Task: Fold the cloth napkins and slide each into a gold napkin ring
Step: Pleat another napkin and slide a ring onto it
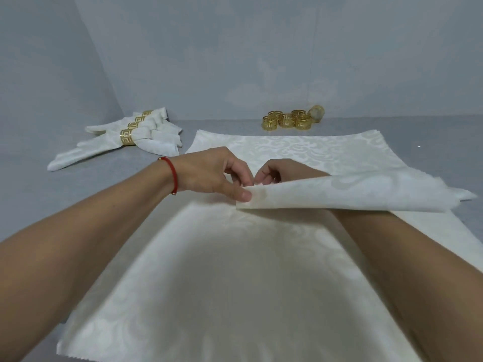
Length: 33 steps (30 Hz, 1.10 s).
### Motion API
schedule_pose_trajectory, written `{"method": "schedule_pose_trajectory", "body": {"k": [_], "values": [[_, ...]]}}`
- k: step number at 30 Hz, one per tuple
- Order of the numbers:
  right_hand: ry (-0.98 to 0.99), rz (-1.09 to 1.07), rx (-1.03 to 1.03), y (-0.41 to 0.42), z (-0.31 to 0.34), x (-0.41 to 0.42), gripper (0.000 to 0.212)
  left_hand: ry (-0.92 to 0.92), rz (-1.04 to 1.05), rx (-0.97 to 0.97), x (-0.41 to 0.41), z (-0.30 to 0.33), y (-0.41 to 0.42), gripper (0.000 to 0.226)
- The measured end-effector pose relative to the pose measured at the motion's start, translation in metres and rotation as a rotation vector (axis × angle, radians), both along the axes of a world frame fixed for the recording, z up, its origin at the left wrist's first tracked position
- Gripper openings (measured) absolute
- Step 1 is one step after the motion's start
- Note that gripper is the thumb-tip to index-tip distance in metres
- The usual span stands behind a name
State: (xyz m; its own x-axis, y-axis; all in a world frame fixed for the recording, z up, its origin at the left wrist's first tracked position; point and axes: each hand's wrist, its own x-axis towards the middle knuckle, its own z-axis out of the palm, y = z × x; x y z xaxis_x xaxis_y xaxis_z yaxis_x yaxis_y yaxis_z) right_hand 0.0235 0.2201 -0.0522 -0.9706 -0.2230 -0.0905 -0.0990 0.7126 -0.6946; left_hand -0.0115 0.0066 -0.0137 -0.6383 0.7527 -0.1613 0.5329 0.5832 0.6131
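- Grey table (39, 194) and grey walls surround your work.
- Cream damask napkin (235, 270), scroll-patterned, lies flat on a stack; its right corner is folded over.
- Your left hand (209, 173) pinches that corner; your right hand (271, 173), fingers curled, grips it alongside.
- Filigree gold rings (290, 120) cluster behind; ringed napkins (125, 138) lie far left.

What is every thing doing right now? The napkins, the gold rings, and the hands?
Top napkin: flat, right corner folded over to the middle.
Finished napkins: folded, each in a ring, piled far left.
Loose gold rings: empty, clustered at the back.
Left hand: pinching the folded corner.
Right hand: fingers curled, partly hidden under the fold.
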Motion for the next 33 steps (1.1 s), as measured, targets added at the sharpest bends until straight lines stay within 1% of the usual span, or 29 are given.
{"method": "schedule_pose_trajectory", "body": {"k": [1,3,4,5,8,10,12,13,16,18,20,22,24,25,26,27,28,29,30,31,33], "values": [[-0.025,0.010,-0.111,0.007,0.002,0.003,0.019,0.004,-0.010,0.004,-0.001,-0.003,0.001,0.012],[-0.090,-0.024,-0.315,0.024,0.007,0.010,0.018,-0.005,-0.002,-0.012,-0.005,-0.006,0.001,0.014],[-0.131,-0.034,-0.369,0.031,0.013,0.015,0.017,-0.012,-0.003,-0.023,-0.005,-0.006,0.002,0.014],[-0.147,-0.027,-0.331,0.042,0.019,0.019,0.018,-0.010,-0.011,-0.027,-0.006,-0.004,0.004,0.015],[-0.196,-0.002,0.032,0.065,0.037,0.032,0.020,-0.016,-0.027,-0.030,-0.006,-0.003,0.011,0.024],[-0.198,-0.052,0.169,0.072,0.041,0.034,0.024,-0.029,-0.012,-0.016,-0.006,-0.003,0.012,0.025],[-0.199,-0.114,0.261,0.070,0.045,0.035,0.035,-0.037,-0.004,-0.032,-0.007,-0.003,0.013,0.024],[-0.207,-0.131,0.340,0.068,0.048,0.036,0.038,-0.031,0.002,-0.047,-0.007,-0.003,0.014,0.024],[-0.230,-0.118,0.627,0.054,0.054,0.036,0.037,-0.013,0.065,-0.078,-0.007,-0.003,0.021,0.023],[-0.160,-0.141,0.707,0.044,0.054,0.034,0.031,0.030,0.107,-0.105,-0.007,-0.004,0.028,0.022],[-0.046,-0.142,0.781,0.029,0.051,0.033,0.029,0.087,0.146,-0.112,-0.007,-0.005,0.034,0.020],[0.093,-0.103,0.941,0.016,0.048,0.029,0.025,0.147,0.180,-0.091,-0.007,-0.007,0.037,0.018],[0.157,-0.067,1.051,0.007,0.045,0.022,0.013,0.162,0.205,-0.064,-0.009,-0.012,0.038,0.017],[0.133,-0.067,1.047,0.005,0.046,0.021,0.010,0.159,0.210,-0.061,-0.009,-0.015,0.038,0.016],[0.066,-0.072,1.003,0.004,0.050,0.018,0.010,0.156,0.208,-0.063,-0.011,-0.017,0.037,0.015],[-0.035,-0.068,0.918,0.004,0.058,0.016,0.014,0.152,0.202,-0.067,-0.012,-0.017,0.036,0.015],[-0.167,-0.066,0.782,0.005,0.069,0.015,0.023,0.140,0.200,-0.072,-0.014,-0.017,0.035,0.014],[-0.315,-0.061,0.598,0.008,0.080,0.014,0.030,0.121,0.201,-0.080,-0.016,-0.016,0.035,0.014],[-0.432,-0.041,0.439,0.011,0.089,0.014,0.032,0.105,0.196,-0.090,-0.018,-0.015,0.035,0.014],[-0.489,0.001,0.361,0.015,0.097,0.014,0.030,0.096,0.187,-0.103,-0.019,-0.014,0.036,0.015],[-0.456,0.099,0.386,0.020,0.100,0.013,0.025,0.078,0.174,-0.123,-0.021,-0.011,0.036,0.016]]}}
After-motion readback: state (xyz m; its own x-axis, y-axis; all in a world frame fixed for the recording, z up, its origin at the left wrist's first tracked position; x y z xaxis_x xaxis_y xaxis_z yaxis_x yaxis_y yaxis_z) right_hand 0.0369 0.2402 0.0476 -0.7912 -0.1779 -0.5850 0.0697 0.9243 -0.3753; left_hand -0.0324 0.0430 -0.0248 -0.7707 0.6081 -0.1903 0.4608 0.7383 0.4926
